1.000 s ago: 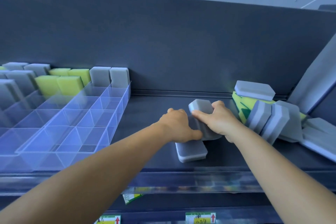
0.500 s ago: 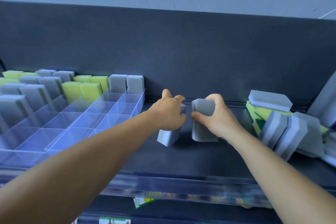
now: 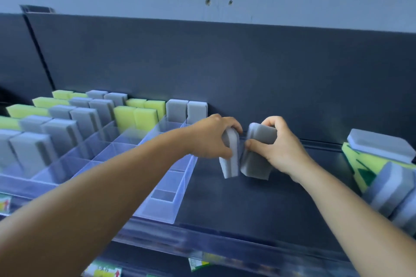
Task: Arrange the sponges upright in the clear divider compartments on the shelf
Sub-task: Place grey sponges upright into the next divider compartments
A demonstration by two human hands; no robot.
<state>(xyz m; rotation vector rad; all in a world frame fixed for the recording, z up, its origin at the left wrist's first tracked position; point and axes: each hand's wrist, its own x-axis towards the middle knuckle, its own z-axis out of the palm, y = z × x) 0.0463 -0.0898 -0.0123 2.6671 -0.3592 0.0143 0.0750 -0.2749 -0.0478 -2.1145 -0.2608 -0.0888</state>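
Along the shelf's front edge (image 3: pixel 225 243) a clear lip is seen, and behind it, toward the left end, the clear divider (image 3: pixel 175 198) with its nearest compartments empty. Above the shelf's middle, two grey sponges are held upright, long axes near vertical, side by side and almost touching. The left sponge (image 3: pixel 230 159) is pinched in the closed grip of the left hand (image 3: pixel 209 139); the right sponge (image 3: pixel 256 157) is clasped by the right hand (image 3: pixel 279 148). Toward the right end a loose pile of sponges (image 3: pixel 382 171) is leaned. Farther back, grey and yellow sponges (image 3: pixel 144 114) are stood upright in the rear compartments.
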